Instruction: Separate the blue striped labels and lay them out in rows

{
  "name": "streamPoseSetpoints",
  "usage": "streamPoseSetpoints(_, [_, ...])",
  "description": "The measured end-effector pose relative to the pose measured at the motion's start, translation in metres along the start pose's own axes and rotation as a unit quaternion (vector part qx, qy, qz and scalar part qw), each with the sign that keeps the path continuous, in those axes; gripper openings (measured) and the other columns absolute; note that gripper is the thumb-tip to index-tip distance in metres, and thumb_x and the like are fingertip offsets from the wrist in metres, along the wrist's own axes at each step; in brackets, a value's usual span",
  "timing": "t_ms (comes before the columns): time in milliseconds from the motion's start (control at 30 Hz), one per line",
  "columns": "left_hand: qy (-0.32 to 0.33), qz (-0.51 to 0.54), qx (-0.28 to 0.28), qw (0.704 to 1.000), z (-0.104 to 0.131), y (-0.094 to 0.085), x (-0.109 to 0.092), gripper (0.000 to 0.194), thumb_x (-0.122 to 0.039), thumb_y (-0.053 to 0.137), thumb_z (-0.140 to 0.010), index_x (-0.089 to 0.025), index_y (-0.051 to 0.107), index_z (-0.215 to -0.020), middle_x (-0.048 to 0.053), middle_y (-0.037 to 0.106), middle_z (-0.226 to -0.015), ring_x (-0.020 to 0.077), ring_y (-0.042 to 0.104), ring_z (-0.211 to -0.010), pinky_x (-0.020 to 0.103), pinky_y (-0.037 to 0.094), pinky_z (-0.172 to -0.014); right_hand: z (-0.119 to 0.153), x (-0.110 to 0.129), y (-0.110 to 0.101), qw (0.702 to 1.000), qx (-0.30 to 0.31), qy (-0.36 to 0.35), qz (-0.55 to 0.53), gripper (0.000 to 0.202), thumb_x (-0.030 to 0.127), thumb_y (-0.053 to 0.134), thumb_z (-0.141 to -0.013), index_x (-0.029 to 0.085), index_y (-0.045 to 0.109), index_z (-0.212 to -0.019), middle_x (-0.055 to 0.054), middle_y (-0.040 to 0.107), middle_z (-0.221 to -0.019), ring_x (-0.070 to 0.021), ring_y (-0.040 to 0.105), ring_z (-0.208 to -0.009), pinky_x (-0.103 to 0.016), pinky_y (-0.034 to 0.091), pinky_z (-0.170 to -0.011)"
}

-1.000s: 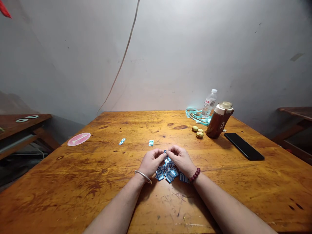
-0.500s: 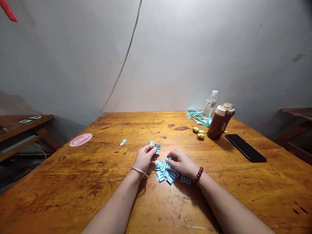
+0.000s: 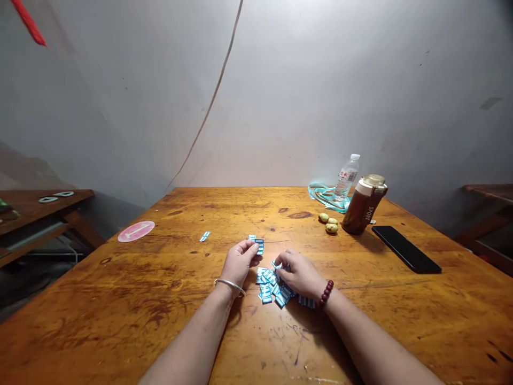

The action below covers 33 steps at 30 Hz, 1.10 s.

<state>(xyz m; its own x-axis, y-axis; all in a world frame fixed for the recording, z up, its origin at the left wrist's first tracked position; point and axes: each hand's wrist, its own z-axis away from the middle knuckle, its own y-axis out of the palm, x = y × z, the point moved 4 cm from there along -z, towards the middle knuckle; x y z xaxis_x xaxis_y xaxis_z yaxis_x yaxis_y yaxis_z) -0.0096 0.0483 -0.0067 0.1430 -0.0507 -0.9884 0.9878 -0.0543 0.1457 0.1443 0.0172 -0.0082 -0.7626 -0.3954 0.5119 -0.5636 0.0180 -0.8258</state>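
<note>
Near the middle of the wooden table point(image 3: 168, 299), my left hand point(image 3: 239, 262) pinches a small blue-and-white card point(image 3: 260, 246) between thumb and fingers. Just behind that card another small piece point(image 3: 252, 237) shows in part. My right hand point(image 3: 298, 271) is over the loose pile of blue-and-white cards point(image 3: 265, 292), its fingers bent and pressed together at the pile's far side. What those fingertips hold, if anything, is hidden. A single small card point(image 3: 204, 236) lies apart, to the left of my hands.
At the right are a brown bottle point(image 3: 363, 206), a clear water bottle point(image 3: 347, 176), a teal ribbon point(image 3: 320, 193), several small yellowish fruits point(image 3: 331, 228) and a black phone point(image 3: 405, 248). A pink round disc point(image 3: 136, 231) lies at the left.
The view has shifted slightly, so everything sits a little lower and to the right. My right hand has moved a little at the pile; my left hand keeps its card.
</note>
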Motion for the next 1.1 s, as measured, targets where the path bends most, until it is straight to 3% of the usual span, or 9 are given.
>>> streamPoseSetpoints(167, [0.004,-0.011,0.015,1.0,0.001,0.004,0.001,0.023,-0.034,0.061,-0.063,-0.013,0.054,-0.07,-0.001,0.055,-0.059,0.0081,0.054,-0.051,0.017,0.041,-0.047,0.001,0.013,0.005,0.996,0.061,-0.053,0.033,0.032,0.025,0.052,-0.071,0.026,0.054,-0.102,-0.002,0.052,-0.084,-0.0141,0.047,-0.075,-0.024,0.029,-0.068])
streamPoseSetpoints(300, [0.002,-0.017,0.013,1.0,0.002,0.006,0.002,0.025,-0.035,0.062,-0.061,-0.013,0.055,-0.069,-0.001,0.055,-0.059,0.0082,0.054,-0.051,0.017,0.041,-0.047,0.0,0.01,0.006,0.998,0.05,-0.031,0.003,0.02,0.024,0.052,-0.071,0.024,0.06,-0.089,-0.001,0.054,-0.079,-0.0129,0.048,-0.073,-0.025,0.03,-0.07])
streamPoseSetpoints(400, [-0.004,-0.015,0.008,1.0,0.002,0.005,0.003,0.025,-0.035,0.063,-0.06,-0.013,0.054,-0.068,-0.002,0.055,-0.058,0.008,0.054,-0.05,0.017,0.04,-0.047,-0.003,0.005,0.005,0.993,0.01,0.013,-0.113,0.011,0.023,0.051,-0.071,0.019,0.061,-0.073,0.0,0.055,-0.072,-0.0114,0.048,-0.068,-0.023,0.033,-0.065])
streamPoseSetpoints(567, [-0.024,0.0,0.003,1.0,0.003,0.007,0.007,0.026,-0.036,0.065,-0.057,-0.014,0.055,-0.068,-0.003,0.055,-0.056,0.0083,0.054,-0.049,0.017,0.038,-0.044,-0.006,-0.005,0.002,0.919,-0.026,0.141,-0.367,0.016,0.03,0.053,-0.07,0.015,0.053,-0.064,0.003,0.049,-0.056,-0.0076,0.041,-0.05,-0.019,0.032,-0.048])
streamPoseSetpoints(667, [-0.045,-0.004,0.014,0.999,0.005,0.011,0.01,0.025,-0.035,0.065,-0.058,-0.014,0.055,-0.068,-0.003,0.054,-0.054,0.008,0.053,-0.047,0.016,0.037,-0.042,-0.005,-0.005,0.001,0.881,-0.034,0.168,-0.44,0.019,0.032,0.057,-0.066,0.014,0.051,-0.063,0.004,0.047,-0.054,-0.0059,0.037,-0.047,-0.018,0.029,-0.045])
streamPoseSetpoints(767, [-0.044,-0.02,0.029,0.998,0.009,0.016,0.012,0.022,-0.033,0.064,-0.06,-0.013,0.055,-0.067,-0.003,0.054,-0.053,0.0063,0.05,-0.045,0.015,0.037,-0.042,-0.005,-0.004,0.0,0.863,-0.047,0.169,-0.473,0.022,0.034,0.06,-0.064,0.014,0.051,-0.062,0.005,0.046,-0.055,-0.0054,0.037,-0.047,-0.018,0.029,-0.044])
streamPoseSetpoints(900, [-0.052,-0.028,0.049,0.997,0.011,0.021,0.013,0.022,-0.031,0.064,-0.06,-0.012,0.057,-0.068,0.0,0.057,-0.057,0.0073,0.052,-0.048,0.016,0.039,-0.043,-0.006,-0.003,-0.001,0.869,-0.072,0.156,-0.464,0.023,0.035,0.06,-0.063,0.013,0.052,-0.063,0.004,0.047,-0.055,-0.0065,0.04,-0.05,-0.019,0.032,-0.047])
streamPoseSetpoints(1100, [-0.073,0.008,0.071,0.995,0.015,0.027,0.012,0.023,-0.032,0.065,-0.059,-0.012,0.058,-0.068,-0.001,0.057,-0.056,0.0067,0.051,-0.046,0.016,0.04,-0.043,-0.006,0.0,-0.004,0.907,-0.123,0.112,-0.386,0.018,0.031,0.056,-0.067,0.014,0.052,-0.064,0.003,0.048,-0.057,-0.0084,0.043,-0.053,-0.02,0.035,-0.049])
